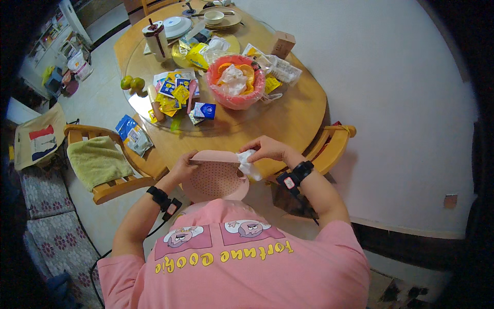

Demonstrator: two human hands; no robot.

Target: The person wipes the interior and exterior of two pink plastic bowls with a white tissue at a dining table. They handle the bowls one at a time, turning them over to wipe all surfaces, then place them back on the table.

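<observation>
My left hand (184, 168) grips the left rim of a pink plastic colander (216, 181), which is tilted on its side close to my chest. Its perforated inside faces me. In my right hand (266, 150) is a crumpled white tissue (248, 164), pinched between thumb and fingers against the colander's upper right edge. Both wrists wear black straps with small devices. Beyond my hands, a red bin (236, 101) lined with a plastic bag holds orange peel (249, 75) and crumpled white tissue.
On the round wooden table (285, 116) lie yellow and blue packets (170, 102), a small blue box (204, 111), green-orange citrus fruit (137, 84), a tumbler (156, 42), stacked plates (176, 27) and a cardboard box (283, 44). Wooden chairs (131, 166) flank it; one bears a green towel (98, 160).
</observation>
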